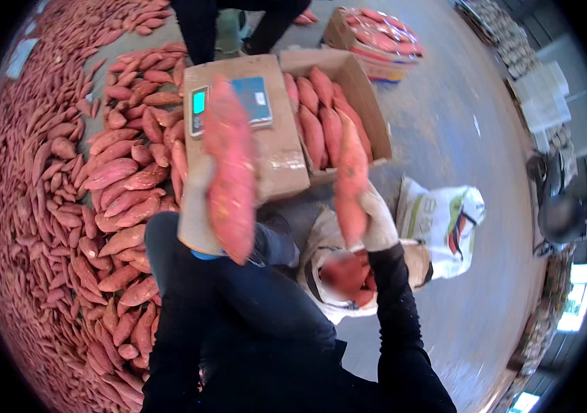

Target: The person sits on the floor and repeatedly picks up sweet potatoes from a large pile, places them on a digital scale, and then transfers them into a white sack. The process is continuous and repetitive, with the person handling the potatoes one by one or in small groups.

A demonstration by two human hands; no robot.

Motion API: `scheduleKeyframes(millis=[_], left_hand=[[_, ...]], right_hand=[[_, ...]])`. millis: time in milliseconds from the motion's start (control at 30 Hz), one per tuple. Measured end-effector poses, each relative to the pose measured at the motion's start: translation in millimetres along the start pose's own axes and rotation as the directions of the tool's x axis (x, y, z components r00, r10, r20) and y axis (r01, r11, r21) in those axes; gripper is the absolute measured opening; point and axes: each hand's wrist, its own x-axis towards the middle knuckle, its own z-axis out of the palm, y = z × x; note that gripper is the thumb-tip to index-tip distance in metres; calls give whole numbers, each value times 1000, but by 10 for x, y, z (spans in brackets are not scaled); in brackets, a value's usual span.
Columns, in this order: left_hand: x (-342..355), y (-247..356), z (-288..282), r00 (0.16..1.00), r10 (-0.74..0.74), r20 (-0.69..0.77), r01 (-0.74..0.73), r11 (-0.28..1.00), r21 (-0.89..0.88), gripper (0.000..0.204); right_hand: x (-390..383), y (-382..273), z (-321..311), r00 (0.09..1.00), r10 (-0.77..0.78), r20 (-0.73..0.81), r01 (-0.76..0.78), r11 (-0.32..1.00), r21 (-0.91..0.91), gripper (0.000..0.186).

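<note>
A large sweet potato is held upright in my left hand, which wears a pale glove. Behind its upper end lies a blue digital scale with a lit green display, on a closed cardboard box. My right hand, gloved in white, grips a longer, slimmer sweet potato. The tip of that one overlaps the open carton, where several sweet potatoes lie side by side. Most of my left fingers are hidden behind the root.
Loose sweet potatoes cover the floor on my left. An open white sack with sweet potatoes stands below my right hand, beside a printed white bag. A filled, plastic-covered box is farther off. Another person's legs show at the top.
</note>
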Motion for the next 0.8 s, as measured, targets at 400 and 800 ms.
scheduleKeyframes(millis=[400, 800], left_hand=[[586, 1645, -104, 792, 607, -65, -571, 773, 277, 57], [658, 1676, -240, 715, 655, -245, -654, 750, 97, 45]], right_hand=[[2526, 751, 1683, 930, -367, -17, 99, 295, -950, 84], [2931, 1017, 1793, 910, -402, -106, -133, -40, -990, 74]])
